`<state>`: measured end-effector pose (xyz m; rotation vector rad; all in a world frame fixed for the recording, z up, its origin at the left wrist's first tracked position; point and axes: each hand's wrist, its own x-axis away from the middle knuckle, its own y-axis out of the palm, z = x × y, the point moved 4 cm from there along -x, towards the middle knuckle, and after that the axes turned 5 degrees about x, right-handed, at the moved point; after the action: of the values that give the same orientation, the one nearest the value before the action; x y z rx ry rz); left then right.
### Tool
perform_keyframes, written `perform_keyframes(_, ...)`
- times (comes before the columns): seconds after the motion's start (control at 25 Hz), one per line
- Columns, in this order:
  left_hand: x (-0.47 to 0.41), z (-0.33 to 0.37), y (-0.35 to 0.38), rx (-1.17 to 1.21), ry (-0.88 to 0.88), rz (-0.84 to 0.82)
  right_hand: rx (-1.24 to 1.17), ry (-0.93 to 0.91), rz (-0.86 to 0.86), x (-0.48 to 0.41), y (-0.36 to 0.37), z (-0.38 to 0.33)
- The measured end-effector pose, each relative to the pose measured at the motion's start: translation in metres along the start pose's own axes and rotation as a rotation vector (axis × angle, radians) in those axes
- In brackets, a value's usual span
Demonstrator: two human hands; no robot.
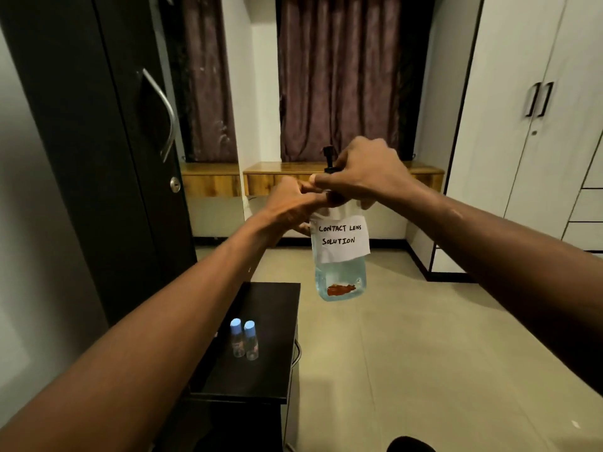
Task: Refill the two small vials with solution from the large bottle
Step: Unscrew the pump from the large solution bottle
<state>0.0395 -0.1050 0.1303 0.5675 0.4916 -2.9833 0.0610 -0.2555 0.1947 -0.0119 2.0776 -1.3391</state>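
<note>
Aloft, large bottle [339,275] hangs over the floor, left hand [290,207] with fingers curled round its neck to steady it, right hand [362,171] pinching the pump top [328,158], likely to unscrew it; two capped vials [237,339] stand close together on the table [277,305] below.

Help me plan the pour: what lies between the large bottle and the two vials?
Nothing, in the head view: only bare black tabletop and air separate the vials from the bottle, held aloft by left hand and right hand.
</note>
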Motion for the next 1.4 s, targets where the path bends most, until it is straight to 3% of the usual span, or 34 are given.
perform_keyframes(0.32,-0.001,0.051,0.007,0.03,0.068,-0.112,0.134,0.102,0.216,0.004,-0.05,-0.002)
perform_keyframes(0.44,-0.003,0.05,0.007,0.006,0.072,-0.172,0.065,0.013,0.233,0.005,-0.046,-0.001)
perform_keyframes(0.52,-0.004,0.043,0.003,0.015,0.084,-0.192,0.012,-0.123,0.166,0.002,-0.037,-0.001)
perform_keyframes(0.6,-0.009,0.033,-0.004,-0.01,0.097,-0.194,-0.087,-0.26,-0.01,-0.005,-0.026,0.003)
perform_keyframes(0.72,-0.016,0.019,-0.012,-0.124,0.101,-0.12,-0.108,-0.268,-0.244,-0.012,-0.005,0.008)
perform_keyframes(0.8,-0.02,0.013,-0.014,-0.133,0.088,-0.067,-0.08,-0.251,-0.249,-0.018,0.011,0.003)
perform_keyframes(0.96,-0.029,-0.002,-0.029,-0.156,0.089,-0.026,-0.299,-0.119,-0.02,-0.034,0.033,0.0)
perform_keyframes(1.0,-0.03,-0.007,-0.035,-0.154,0.07,-0.008,-0.423,-0.088,-0.032,-0.04,0.038,0.001)
perform_keyframes(1.12,-0.029,-0.024,-0.051,-0.198,-0.003,0.03,-0.893,-0.031,-0.352,-0.051,0.06,-0.006)
perform_keyframes(1.2,-0.028,-0.035,-0.058,-0.225,-0.017,0.041,-0.771,-0.042,-0.386,-0.056,0.069,-0.016)
perform_keyframes(1.32,-0.031,-0.051,-0.069,-0.188,-0.032,0.043,-0.288,-0.059,-0.124,-0.063,0.072,-0.026)
perform_keyframes(1.4,-0.033,-0.058,-0.076,-0.225,-0.059,0.028,-0.295,-0.063,-0.137,-0.074,0.077,-0.032)
